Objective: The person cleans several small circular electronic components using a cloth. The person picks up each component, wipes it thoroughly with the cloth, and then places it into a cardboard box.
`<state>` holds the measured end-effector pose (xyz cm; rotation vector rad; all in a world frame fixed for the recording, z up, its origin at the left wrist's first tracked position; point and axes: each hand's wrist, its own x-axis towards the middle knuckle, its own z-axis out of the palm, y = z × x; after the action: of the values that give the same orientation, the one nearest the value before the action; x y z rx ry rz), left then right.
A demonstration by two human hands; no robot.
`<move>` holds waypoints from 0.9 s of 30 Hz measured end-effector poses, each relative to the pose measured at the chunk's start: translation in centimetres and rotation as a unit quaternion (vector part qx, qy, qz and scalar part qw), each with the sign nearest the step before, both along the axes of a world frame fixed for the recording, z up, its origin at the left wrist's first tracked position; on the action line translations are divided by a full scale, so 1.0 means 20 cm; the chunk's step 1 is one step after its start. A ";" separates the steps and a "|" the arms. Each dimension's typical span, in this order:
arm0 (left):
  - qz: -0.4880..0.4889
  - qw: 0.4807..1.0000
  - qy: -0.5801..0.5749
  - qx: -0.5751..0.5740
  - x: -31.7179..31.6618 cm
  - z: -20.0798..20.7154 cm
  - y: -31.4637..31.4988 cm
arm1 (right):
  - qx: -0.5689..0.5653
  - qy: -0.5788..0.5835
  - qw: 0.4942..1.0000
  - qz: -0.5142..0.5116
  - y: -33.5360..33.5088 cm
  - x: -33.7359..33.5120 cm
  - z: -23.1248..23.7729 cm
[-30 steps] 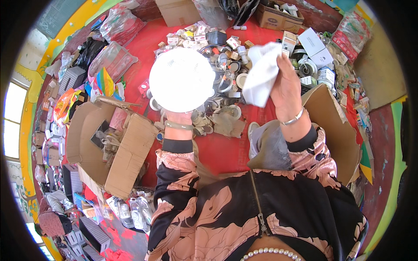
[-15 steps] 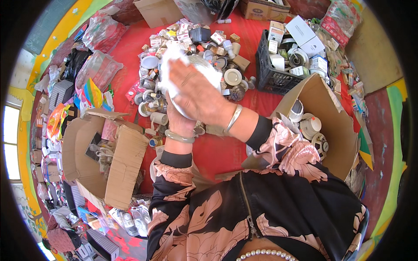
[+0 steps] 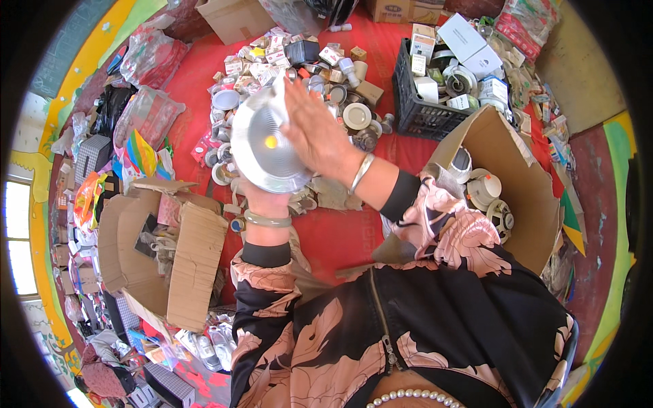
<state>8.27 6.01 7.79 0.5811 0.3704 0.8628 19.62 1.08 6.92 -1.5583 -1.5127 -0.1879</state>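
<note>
The left hand (image 3: 265, 199) grips the round light (image 3: 258, 160) from below, and the right hand (image 3: 317, 130) (can't tell its grip) covers the light's right edge.

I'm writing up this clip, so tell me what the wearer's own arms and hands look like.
The left hand and right hand are ungloved. A thick pale bangle sits on the left, a slimmer silver-coloured bangle on the right. The left sleeve and right sleeve are shiny black with pink floral shapes, ending in plain black cuffs.
</note>
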 end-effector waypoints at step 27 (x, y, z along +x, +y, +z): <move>-0.108 0.970 -0.209 -0.066 -0.09 -0.25 0.09 | -0.001 -0.149 0.981 0.128 -0.02 -0.16 0.09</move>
<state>6.44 7.83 2.79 0.2964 -0.0206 0.7211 16.35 0.77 8.70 -1.3639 -1.9305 -0.2813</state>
